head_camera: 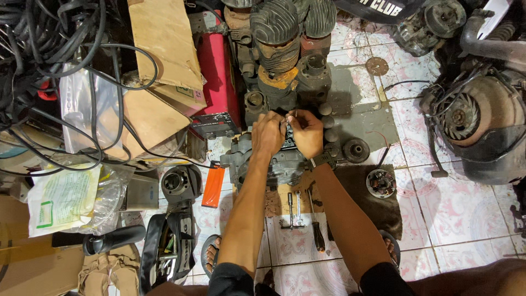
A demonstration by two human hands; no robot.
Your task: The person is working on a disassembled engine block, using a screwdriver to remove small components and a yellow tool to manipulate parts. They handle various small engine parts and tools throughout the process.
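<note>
Patterned pink floor tiles carry the work. Nearest, below the fingers, a black-handled screwdriver (317, 230) and steel spanners (294, 211). Left hand (268, 134) and right hand (307, 132) pinch a small part – too small to identify – atop the grey metal engine casing (274, 164). Fitting stage, apparently; fine alignment needed. Beyond: finned cylinders (285, 27).

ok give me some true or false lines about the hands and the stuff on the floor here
1. Both hands, left hand and right hand, meet over a grey engine casing. True.
2. A screwdriver lies on the tiled floor between the forearms. True.
3. The right wrist is bare. False: it wears a wristwatch.
4. The orange packet lies right of the hands. False: it lies to their left.
5. The red machine sits beside cardboard boxes. True.
</note>
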